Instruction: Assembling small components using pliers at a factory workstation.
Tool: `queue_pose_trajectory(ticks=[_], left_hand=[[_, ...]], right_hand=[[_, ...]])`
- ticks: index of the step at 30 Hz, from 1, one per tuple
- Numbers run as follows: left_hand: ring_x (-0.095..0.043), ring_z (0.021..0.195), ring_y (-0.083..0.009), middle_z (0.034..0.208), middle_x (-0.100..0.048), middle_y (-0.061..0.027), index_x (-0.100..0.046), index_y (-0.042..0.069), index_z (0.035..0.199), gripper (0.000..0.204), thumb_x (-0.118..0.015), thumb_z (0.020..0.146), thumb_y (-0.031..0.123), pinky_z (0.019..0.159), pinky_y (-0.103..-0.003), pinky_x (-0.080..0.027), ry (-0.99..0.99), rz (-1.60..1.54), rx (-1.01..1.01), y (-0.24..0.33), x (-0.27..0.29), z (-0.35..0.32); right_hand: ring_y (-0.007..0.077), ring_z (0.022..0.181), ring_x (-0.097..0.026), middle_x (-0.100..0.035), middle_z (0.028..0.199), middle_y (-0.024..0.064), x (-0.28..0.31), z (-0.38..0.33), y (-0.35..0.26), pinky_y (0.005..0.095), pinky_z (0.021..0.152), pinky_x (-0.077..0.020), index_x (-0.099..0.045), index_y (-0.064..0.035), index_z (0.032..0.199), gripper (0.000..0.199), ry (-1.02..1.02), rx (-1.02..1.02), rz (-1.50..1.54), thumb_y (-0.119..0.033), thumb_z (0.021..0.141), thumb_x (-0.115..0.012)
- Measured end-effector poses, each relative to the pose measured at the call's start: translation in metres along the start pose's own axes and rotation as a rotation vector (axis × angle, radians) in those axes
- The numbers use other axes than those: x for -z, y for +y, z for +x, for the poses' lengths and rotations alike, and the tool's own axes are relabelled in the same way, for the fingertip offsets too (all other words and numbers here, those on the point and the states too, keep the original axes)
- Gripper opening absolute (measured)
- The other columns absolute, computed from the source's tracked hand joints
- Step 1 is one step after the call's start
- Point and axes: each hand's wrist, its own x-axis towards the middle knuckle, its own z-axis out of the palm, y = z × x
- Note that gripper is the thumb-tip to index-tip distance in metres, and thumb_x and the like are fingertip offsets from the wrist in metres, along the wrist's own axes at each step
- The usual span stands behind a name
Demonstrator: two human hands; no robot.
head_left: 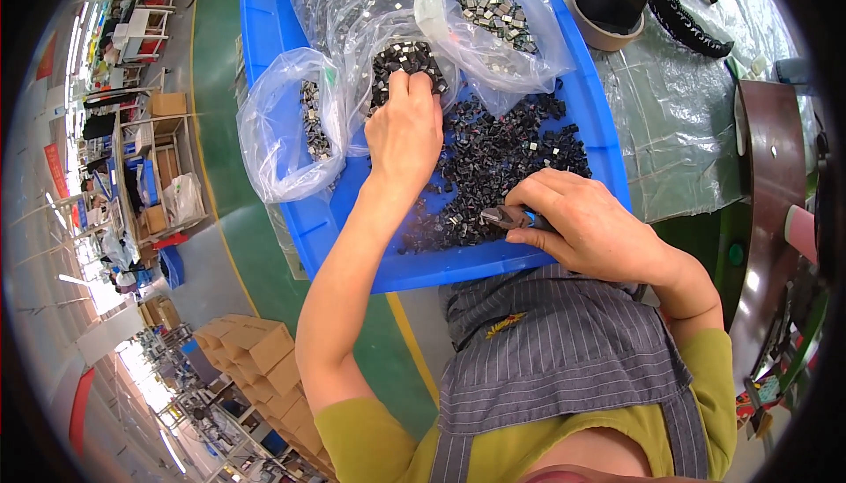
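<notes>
Head view: cutters (504, 216) mostly hidden in right hand (589, 227)

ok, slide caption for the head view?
Left hand reaches into bagged black parts; right hand holds small cutters over blue tray.

Plastic bags (493, 25) crowding the blue tray's (264, 60) far half — open approach only from its near rim.

The person wore an olive-yellow short-sleeved shirt (388, 434). Over it hung a grey pinstriped fabric apron (555, 351) bearing a small yellow emblem. Both forearms were bare.
</notes>
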Motion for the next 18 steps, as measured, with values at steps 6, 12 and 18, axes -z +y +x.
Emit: queue_pose_trajectory(ticks=[6,12,18], left_hand=[[-0.061,0.074,-0.0377,0.09,-0.056,-0.0124,-0.054,0.006,0.089,0.012,-0.062,0.084,0.012,0.062,-0.047,-0.048,0.035,-0.11,0.05,0.0,0.0,0.006],[-0.06,0.061,-0.0265,0.084,-0.059,-0.0125,-0.05,0.004,0.088,0.011,-0.061,0.087,0.008,0.054,-0.038,-0.047,0.073,-0.254,0.096,0.005,0.025,-0.008],[-0.058,0.064,-0.0071,0.082,-0.063,-0.0078,-0.049,0.0,0.098,0.011,-0.056,0.09,-0.004,0.055,-0.021,-0.047,-0.024,-1.236,0.371,0.036,0.064,-0.064]], right_hand=[[0.0326,0.082,-0.057,-0.057,0.085,0.0129,-0.001,0.0,-0.004,0.0403,0.072,-0.0457,-0.054,-0.0013,0.095,0.022,0.025,-0.036,-0.019,-0.013,0.082,-0.067],[0.0359,0.086,-0.058,-0.059,0.087,0.0159,0.002,0.0,-0.006,0.0441,0.074,-0.046,-0.055,-0.0016,0.097,0.022,0.027,-0.073,0.014,-0.017,0.085,-0.064],[0.0334,0.09,-0.055,-0.058,0.092,0.0138,0.0,0.005,-0.002,0.0418,0.076,-0.0428,-0.055,-0.0025,0.1,0.023,0.098,-0.114,-0.126,-0.006,0.079,-0.064]])
